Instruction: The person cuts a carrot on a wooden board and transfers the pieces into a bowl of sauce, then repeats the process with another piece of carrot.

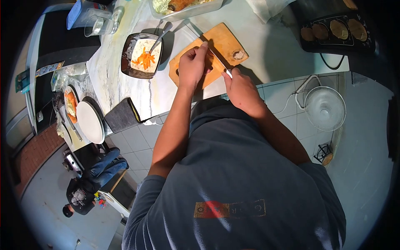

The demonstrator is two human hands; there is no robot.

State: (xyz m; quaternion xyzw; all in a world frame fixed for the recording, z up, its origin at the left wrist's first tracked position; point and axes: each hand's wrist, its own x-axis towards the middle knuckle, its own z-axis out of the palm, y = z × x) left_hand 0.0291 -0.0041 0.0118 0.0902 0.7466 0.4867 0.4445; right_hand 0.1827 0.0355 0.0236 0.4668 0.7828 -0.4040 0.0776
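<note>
My right hand [243, 91] is closed around the handle of a knife [218, 59], whose long thin blade slants up and left across a wooden cutting board [227, 37]. My left hand [192, 66] is over the board's left part, beside the blade, with its fingers curled in. What lies under those fingers is hidden. A small pale lump [238, 55] rests near the board's right corner. Left of the board stands a dark square bowl [126, 68] of creamy white mix topped with orange shreds [146, 59]. A metal spoon or fork [163, 35] leans in it.
A metal tray [187, 15] of food stands at the counter's far edge. Clear cups [98, 26] are at the upper left, a white plate [91, 122] lower left. A black appliance [337, 32] is at right, a strainer basket [325, 108] below it. Another person [83, 193] is at lower left.
</note>
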